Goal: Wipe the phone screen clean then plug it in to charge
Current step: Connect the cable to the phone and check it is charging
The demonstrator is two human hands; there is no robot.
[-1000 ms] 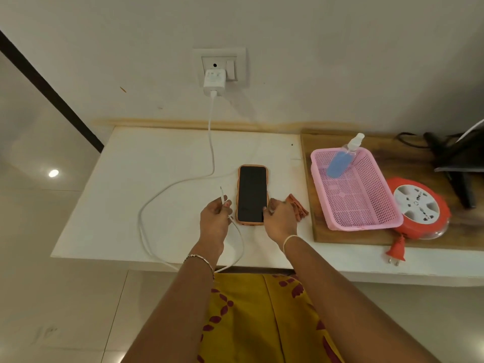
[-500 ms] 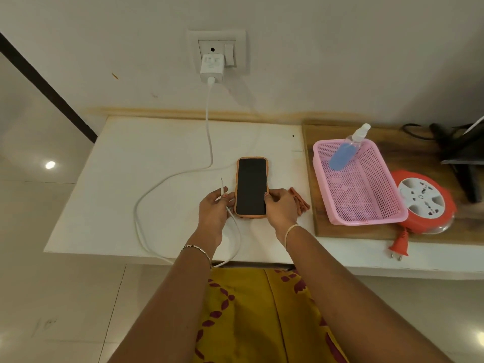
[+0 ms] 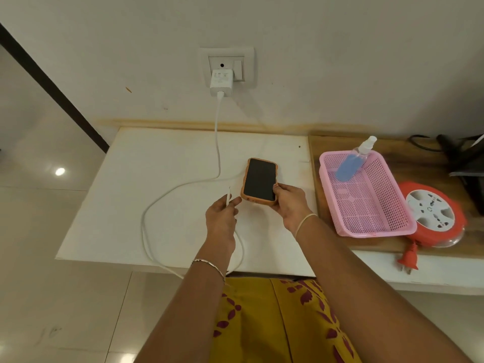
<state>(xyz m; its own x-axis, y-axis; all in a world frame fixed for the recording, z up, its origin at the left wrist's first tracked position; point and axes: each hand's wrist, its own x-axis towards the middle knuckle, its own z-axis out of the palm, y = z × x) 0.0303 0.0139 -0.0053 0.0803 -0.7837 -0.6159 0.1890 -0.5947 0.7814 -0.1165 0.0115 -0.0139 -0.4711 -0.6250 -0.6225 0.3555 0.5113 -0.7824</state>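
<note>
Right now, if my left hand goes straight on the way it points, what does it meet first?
Probably nothing soon: the left hand, pinching the cable plug, points just left of the phone, over table toward the wall; depth unclear.

orange-cased phone (image 3: 259,179), white cable (image 3: 217,142), pink basket (image 3: 366,205)

I see the right hand (image 3: 289,205) hold the phone (image 3: 259,180) by its near end, screen dark. The left hand (image 3: 221,218) pinches the tip of the white cable (image 3: 216,137) just beside it.

White table (image 3: 131,205) against a cream wall (image 3: 340,61), glossy pale tiled floor (image 3: 39,258) below.
</note>
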